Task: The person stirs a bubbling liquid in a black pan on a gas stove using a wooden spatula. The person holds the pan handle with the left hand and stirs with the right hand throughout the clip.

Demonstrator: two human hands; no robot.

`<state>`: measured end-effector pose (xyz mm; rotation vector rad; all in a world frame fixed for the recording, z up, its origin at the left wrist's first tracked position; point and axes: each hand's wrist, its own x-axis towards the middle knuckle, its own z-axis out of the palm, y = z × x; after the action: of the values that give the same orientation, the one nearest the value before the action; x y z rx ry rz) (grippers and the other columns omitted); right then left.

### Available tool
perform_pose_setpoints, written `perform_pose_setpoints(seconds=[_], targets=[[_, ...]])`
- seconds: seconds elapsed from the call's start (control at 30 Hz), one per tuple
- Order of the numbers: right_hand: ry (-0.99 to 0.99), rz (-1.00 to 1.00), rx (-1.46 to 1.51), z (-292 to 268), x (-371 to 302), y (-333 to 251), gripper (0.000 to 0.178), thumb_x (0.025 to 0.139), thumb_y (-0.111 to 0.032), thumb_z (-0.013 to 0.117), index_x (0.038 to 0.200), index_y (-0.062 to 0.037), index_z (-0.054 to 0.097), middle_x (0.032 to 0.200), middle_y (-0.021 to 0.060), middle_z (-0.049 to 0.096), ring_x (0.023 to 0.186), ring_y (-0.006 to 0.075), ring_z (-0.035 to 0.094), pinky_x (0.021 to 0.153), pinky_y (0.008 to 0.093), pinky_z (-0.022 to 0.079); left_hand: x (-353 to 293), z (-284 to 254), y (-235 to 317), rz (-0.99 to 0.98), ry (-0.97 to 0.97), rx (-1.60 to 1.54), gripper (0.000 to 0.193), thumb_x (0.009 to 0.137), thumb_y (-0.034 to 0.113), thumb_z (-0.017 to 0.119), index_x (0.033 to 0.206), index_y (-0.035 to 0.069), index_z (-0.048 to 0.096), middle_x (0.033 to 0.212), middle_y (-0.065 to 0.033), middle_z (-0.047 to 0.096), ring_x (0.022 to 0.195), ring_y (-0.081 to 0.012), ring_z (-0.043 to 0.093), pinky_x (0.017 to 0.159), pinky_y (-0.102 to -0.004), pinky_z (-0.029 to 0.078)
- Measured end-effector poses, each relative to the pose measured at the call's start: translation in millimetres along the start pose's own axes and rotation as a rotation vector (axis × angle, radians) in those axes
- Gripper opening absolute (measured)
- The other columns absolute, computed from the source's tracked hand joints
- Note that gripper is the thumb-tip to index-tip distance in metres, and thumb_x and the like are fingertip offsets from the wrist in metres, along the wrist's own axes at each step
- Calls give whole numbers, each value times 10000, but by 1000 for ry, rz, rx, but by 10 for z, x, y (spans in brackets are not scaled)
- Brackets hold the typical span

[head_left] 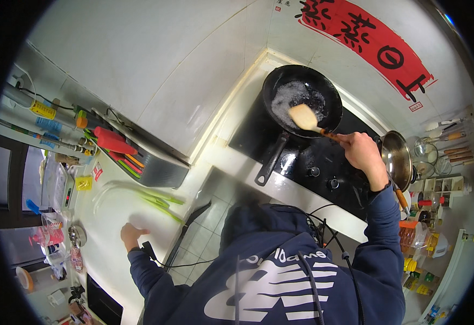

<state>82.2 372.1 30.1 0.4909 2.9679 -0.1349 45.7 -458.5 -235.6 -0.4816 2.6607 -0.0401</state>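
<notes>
White tiled walls bend around a small kitchen seen from the head camera, with a red paper banner slanting across the wall above and to the right of the black frying pan. That pan sits on a black gas hob, its long dark handle pointing down and left toward the pale edge of the desk; foamy, glistening liquid covers the pan's bottom. The right hand, just right of the pan and over the hob, is clenched around the handle of a wooden spatula, whose flat pale blade lies inside the pan on the right half of its floor. A shiny steel pan stands just right of that hand, well right of the frying pan. Far left of the frying pan, across a strip of tiled floor, the left hand rests on the white desk with its fingers curled loosely, grasping nothing that I can make out. Green onions lie on the desk between that hand and the frying pan, and a knife rack with red, green and orange handles stands above them.
</notes>
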Motion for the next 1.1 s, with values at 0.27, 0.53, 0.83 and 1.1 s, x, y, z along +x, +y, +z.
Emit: perform_pose_setpoints(seconds=[0.27, 0.53, 0.83, 1.1], targets=[[135, 55, -75, 272, 338, -62, 289, 968, -177, 676, 1211, -198, 831, 899, 205, 772, 888, 427, 760, 804, 520, 625, 3, -96, 63, 3, -11, 33, 813, 477, 560, 1043, 982, -11, 760, 1023, -223, 791, 990, -417, 757, 849, -501, 599], [43, -105, 30, 54, 89, -55, 287, 969, -162, 695, 1220, -185, 833, 966, 217, 771, 926, 428, 750, 862, 519, 609, 7, -113, 65, -19, -77, 14, 816, 483, 574, 1039, 951, -27, 747, 981, -215, 788, 953, -416, 756, 835, -504, 595], [16, 17, -19, 111, 133, 16, 360, 961, -158, 660, 1269, -266, 813, 939, 212, 778, 901, 427, 760, 814, 523, 631, -51, -14, 23, 38, 77, 34, 810, 486, 563, 1040, 974, -13, 746, 1018, -212, 787, 980, -404, 756, 827, -498, 589], [77, 28, -42, 207, 358, -200, 327, 988, -172, 676, 1285, -224, 804, 978, 226, 773, 938, 433, 750, 860, 532, 613, 49, -76, 36, -20, -66, -10, 822, 482, 547, 1046, 1014, -9, 757, 1010, -203, 792, 975, -402, 758, 851, -489, 597]])
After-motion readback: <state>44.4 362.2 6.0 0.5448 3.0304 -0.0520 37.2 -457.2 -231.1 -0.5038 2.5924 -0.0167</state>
